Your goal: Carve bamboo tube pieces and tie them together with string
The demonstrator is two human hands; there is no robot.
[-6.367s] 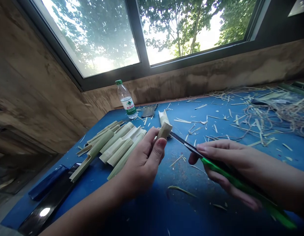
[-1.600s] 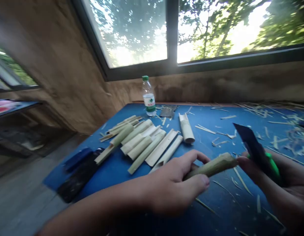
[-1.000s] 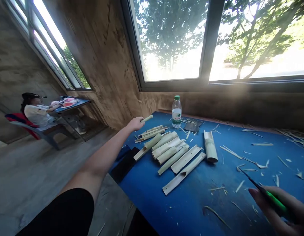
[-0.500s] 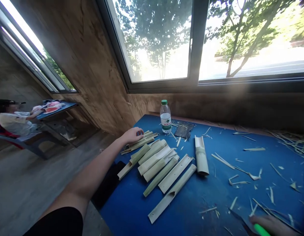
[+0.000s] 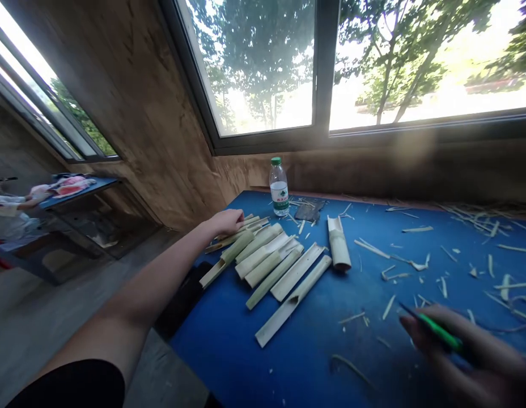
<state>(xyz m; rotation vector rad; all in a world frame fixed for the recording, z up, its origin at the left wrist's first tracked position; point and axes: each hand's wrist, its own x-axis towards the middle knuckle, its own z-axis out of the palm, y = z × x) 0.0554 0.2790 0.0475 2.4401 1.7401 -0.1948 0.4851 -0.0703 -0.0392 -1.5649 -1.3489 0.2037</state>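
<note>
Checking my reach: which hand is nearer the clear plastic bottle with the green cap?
Left: the left hand is front-left of the bottle; the right hand is farther, front-right.

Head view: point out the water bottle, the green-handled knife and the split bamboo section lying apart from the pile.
water bottle (image 5: 279, 196), head view, on the label
green-handled knife (image 5: 440, 333), head view, on the green handle
split bamboo section (image 5: 339, 243), head view, on the middle of its length

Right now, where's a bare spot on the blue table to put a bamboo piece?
Bare blue table lies between the black object and the longest bamboo strip. It's crowded by the left hand, among the bamboo pieces, and in the shavings near the right hand.
</note>
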